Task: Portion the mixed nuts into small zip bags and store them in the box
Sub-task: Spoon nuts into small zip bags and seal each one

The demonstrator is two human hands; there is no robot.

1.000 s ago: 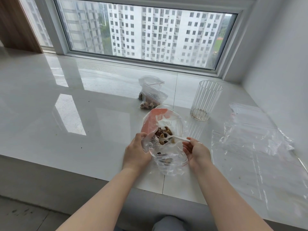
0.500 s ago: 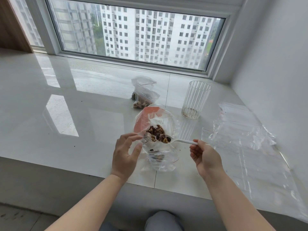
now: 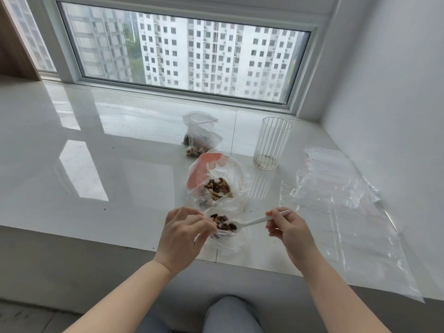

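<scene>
A large clear bag with an orange patch lies open on the white sill and holds the mixed nuts. In front of it sits a small clear zip bag. My left hand pinches the small bag's rim and holds its mouth open. My right hand grips a white plastic spoon by the handle. The spoon's bowl, loaded with nuts, is at the small bag's mouth. Two filled small zip bags lie further back.
A clear ribbed glass stands to the right of the filled bags. A pile of empty clear zip bags spreads over the right of the sill, beside the white wall. The sill's front edge runs just under my hands. A window lies behind.
The spoon has come from the large bag down to the small bag's mouth with nuts on it. My left hand has taken hold of the small bag's rim.
</scene>
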